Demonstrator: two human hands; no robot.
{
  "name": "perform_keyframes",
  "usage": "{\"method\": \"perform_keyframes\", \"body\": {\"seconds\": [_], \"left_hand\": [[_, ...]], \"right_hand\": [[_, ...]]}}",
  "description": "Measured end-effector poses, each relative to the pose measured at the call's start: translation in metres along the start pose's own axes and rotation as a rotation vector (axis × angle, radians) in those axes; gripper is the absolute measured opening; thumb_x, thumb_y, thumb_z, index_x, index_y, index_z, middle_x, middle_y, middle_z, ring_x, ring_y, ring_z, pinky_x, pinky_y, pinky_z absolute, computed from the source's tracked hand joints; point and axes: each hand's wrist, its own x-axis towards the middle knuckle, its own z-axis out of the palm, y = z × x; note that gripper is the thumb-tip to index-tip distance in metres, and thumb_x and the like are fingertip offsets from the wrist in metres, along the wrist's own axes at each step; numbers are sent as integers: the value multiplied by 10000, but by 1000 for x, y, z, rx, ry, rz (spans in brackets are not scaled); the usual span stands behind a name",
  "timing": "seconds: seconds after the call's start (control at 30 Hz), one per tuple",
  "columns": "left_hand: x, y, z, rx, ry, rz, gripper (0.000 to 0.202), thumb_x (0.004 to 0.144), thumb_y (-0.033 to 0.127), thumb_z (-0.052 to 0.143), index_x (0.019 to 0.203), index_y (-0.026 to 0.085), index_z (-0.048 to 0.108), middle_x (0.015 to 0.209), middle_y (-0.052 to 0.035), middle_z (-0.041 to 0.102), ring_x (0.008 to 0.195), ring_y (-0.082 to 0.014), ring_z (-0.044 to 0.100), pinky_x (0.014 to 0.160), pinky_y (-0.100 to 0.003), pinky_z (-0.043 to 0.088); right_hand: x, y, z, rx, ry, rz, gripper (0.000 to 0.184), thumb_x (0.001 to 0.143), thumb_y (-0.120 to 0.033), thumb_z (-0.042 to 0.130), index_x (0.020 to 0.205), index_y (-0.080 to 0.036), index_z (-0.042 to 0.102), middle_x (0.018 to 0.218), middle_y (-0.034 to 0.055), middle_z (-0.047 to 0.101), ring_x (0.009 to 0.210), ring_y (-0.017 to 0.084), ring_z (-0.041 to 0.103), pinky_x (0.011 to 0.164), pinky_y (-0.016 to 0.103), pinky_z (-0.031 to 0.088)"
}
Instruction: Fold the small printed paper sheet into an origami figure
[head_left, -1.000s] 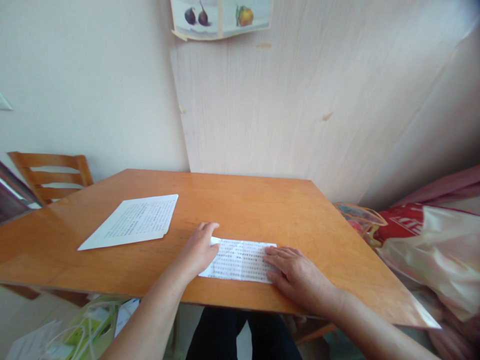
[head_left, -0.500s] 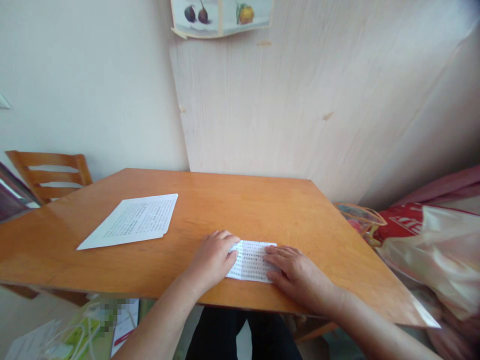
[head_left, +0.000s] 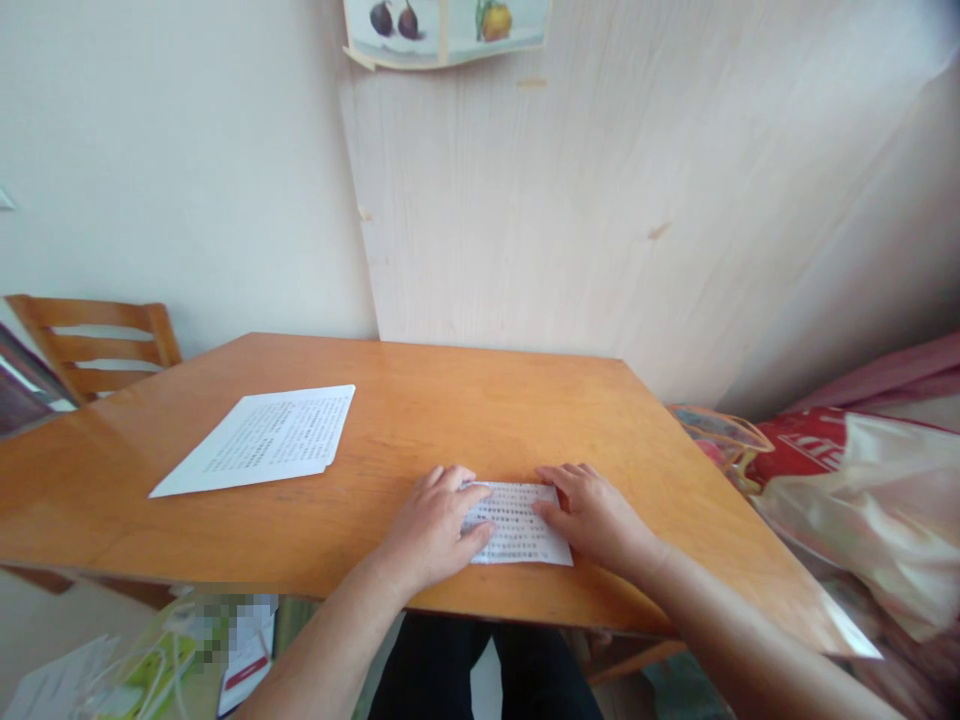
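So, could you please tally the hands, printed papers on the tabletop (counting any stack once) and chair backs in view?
Hands: 2 (left hand, right hand)
Printed papers: 2 (smaller paper, larger paper)
Chair backs: 1 (wooden chair back)
Total: 5

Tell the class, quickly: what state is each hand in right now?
Left hand: open, resting on the left part of the small printed paper.
Right hand: open, touching the right side of that paper.
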Motion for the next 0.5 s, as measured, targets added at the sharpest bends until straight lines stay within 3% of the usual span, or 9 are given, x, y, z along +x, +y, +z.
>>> {"method": "perform_keyframes", "body": {"seconds": [0.17,0.3,0.5], "left_hand": [[-1,-2,5,-1,33,2,403,902,466,633,1244,255,652,1235,-87,594,1138,-288,524,1011,-454,435],[-1,0,5,-11,38,-8,447,880,492,658,1260,259,633,1243,-79,592,1145,-286,520,1014,-451,430],[-2,-1,7,-2,32,-13,444,890,502,643,1263,263,622,1251,-74,594,1154,-290,517,1013,-457,426]], "right_hand": [[11,6,0,27,-11,98,378,903,-340,600,1228,-164,676,1041,120,696,945,238,641,823,340,471],[19,15,2,105,-19,178,377,912,-340,581,1224,-144,659,967,97,707,861,215,647,753,318,471],[21,11,0,98,-84,140,237,898,-335,601,1026,-158,693,888,74,696,767,185,623,668,290,433]]}}
